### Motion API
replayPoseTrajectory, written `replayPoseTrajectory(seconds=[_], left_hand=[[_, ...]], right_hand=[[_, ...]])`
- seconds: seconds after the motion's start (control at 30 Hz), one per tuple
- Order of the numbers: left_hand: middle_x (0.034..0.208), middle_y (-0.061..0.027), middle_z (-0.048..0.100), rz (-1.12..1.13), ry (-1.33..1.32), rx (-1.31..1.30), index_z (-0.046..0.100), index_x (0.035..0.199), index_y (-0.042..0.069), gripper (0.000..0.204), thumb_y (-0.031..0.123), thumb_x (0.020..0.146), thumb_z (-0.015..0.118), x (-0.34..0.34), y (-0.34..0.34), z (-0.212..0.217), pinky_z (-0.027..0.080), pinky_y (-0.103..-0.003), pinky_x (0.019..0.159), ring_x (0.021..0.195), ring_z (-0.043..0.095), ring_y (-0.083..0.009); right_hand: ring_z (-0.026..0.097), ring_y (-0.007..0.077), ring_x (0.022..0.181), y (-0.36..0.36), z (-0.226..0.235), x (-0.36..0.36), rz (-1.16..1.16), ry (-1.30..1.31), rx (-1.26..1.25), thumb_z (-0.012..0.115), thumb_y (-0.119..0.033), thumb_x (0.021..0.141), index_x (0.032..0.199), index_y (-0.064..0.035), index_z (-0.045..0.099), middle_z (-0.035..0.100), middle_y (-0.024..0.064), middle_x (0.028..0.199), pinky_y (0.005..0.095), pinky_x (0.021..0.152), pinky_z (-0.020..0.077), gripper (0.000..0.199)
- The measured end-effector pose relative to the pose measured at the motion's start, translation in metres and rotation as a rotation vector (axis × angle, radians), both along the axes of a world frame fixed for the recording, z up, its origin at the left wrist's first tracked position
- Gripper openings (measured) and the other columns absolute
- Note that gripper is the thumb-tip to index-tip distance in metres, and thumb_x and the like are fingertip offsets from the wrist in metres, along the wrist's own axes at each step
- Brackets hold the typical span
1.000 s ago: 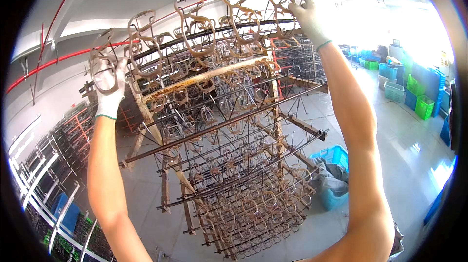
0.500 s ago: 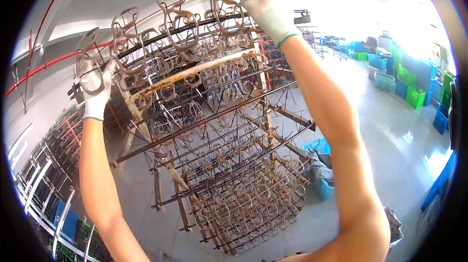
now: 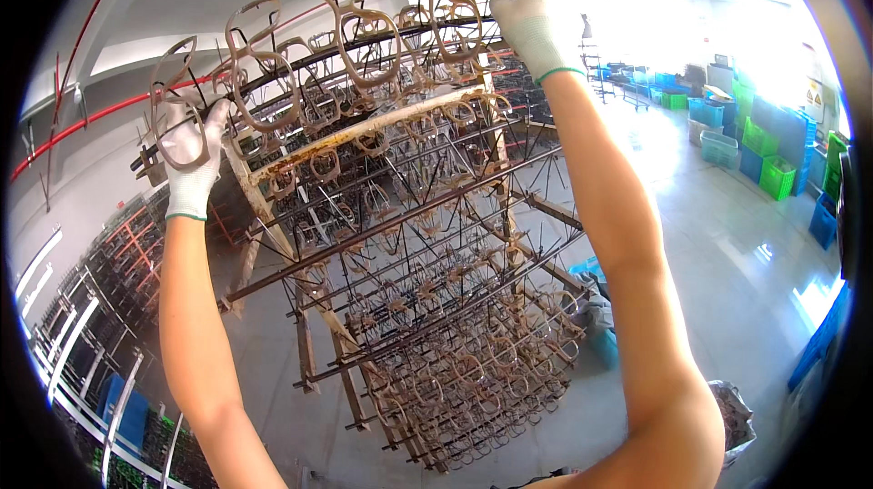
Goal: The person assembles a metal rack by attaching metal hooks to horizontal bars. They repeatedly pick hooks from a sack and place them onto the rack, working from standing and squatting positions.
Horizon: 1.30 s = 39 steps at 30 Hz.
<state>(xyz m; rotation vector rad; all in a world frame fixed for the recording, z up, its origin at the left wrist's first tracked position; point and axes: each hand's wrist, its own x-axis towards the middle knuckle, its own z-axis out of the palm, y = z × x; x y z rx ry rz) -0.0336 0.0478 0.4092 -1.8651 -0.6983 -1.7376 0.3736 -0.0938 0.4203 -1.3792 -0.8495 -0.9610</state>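
Both my hands, in white knit gloves with green cuffs, are raised and closed near the ends of a long dark metal bar point(image 3: 314, 59). My left hand point(image 3: 193, 148) grips it at the left, partly behind a brown spectacle frame. At the upper right, my right hand point(image 3: 538, 27) is wrapped round the other end, with a spectacle frame beside its fingertips. Several brown spectacle frames point(image 3: 368, 83) stand along the bar on thin prongs. Behind and below is a rusty metal rack point(image 3: 364, 130) whose bars carry many similar frames.
Dark racks point(image 3: 118, 257) stand at the left, with white metal rails point(image 3: 77, 339) in front. A light-blue tub point(image 3: 603, 346) with grey cloth sits on the floor right of the rack. Green crates point(image 3: 776, 177) and blue bins line the right side. Red pipes point(image 3: 105, 116) run along the wall.
Both hands and the bar with its spectacle frames have shifted slightly right. The right hand has also dropped a little. Both grips stay closed.
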Motion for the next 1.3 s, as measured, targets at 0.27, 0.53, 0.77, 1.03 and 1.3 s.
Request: replayPoseTrajectory(seconds=[0.27, 0.53, 0.77, 1.03, 1.3], left_hand=[[0.102, -0.0172, 0.069, 0.045, 0.026, 0.066, 0.06, 0.111, 0.002, 0.04, 0.031, 0.085, 0.072, -0.008, 0.005, 0.003, 0.05, -0.047, 0.085, 0.094, 0.065, -0.0359], [0.101, -0.0159, 0.068, 0.011, 0.044, 0.172, 0.06, 0.11, 0.004, 0.035, 0.025, 0.085, 0.073, -0.004, 0.0, 0.003, 0.05, -0.046, 0.085, 0.095, 0.064, -0.0349], [0.096, -0.0144, 0.068, -0.063, 0.078, 0.209, 0.062, 0.103, 0.004, 0.032, 0.027, 0.084, 0.075, -0.005, 0.005, 0.001, 0.051, -0.044, 0.08, 0.09, 0.065, -0.0328], [0.083, -0.0111, 0.069, -0.061, 0.075, 0.307, 0.066, 0.097, 0.004, 0.022, 0.021, 0.086, 0.073, 0.003, 0.004, -0.003, 0.051, -0.04, 0.073, 0.078, 0.067, -0.028], [0.087, -0.0126, 0.068, 0.026, 0.107, 0.354, 0.061, 0.099, 0.006, 0.031, 0.027, 0.082, 0.075, -0.006, 0.024, 0.002, 0.053, -0.041, 0.076, 0.082, 0.067, -0.0311]], right_hand=[[0.066, 0.0187, 0.082, 0.001, 0.01, 0.041, 0.605, -0.013, 0.095, 0.066, -0.033, 0.078, 0.12, -0.0046, 0.066, 0.07, 0.0138, 0.089, 0.0333, 0.078, 0.0516, 0.051], [0.062, 0.0174, 0.079, -0.022, 0.003, -0.036, 0.37, -0.157, 0.258, 0.064, -0.025, 0.087, 0.105, -0.002, 0.067, 0.068, 0.0086, 0.085, 0.0319, 0.072, 0.0502, 0.03], [0.067, 0.026, 0.102, -0.007, 0.003, -0.101, 0.218, -0.081, 0.001, 0.065, -0.036, 0.084, 0.114, -0.0101, 0.067, 0.072, 0.011, 0.103, 0.0368, 0.091, 0.0508, 0.04], [0.066, 0.0235, 0.095, 0.002, 0.0, -0.141, 0.289, -0.126, 0.105, 0.064, -0.029, 0.082, 0.116, -0.0071, 0.065, 0.071, 0.0122, 0.099, 0.0348, 0.086, 0.0513, 0.04], [0.065, 0.021, 0.089, 0.013, 0.003, -0.131, 0.376, -0.046, 0.143, 0.063, -0.023, 0.081, 0.118, -0.0041, 0.062, 0.069, 0.0134, 0.095, 0.0327, 0.08, 0.0517, 0.041]])
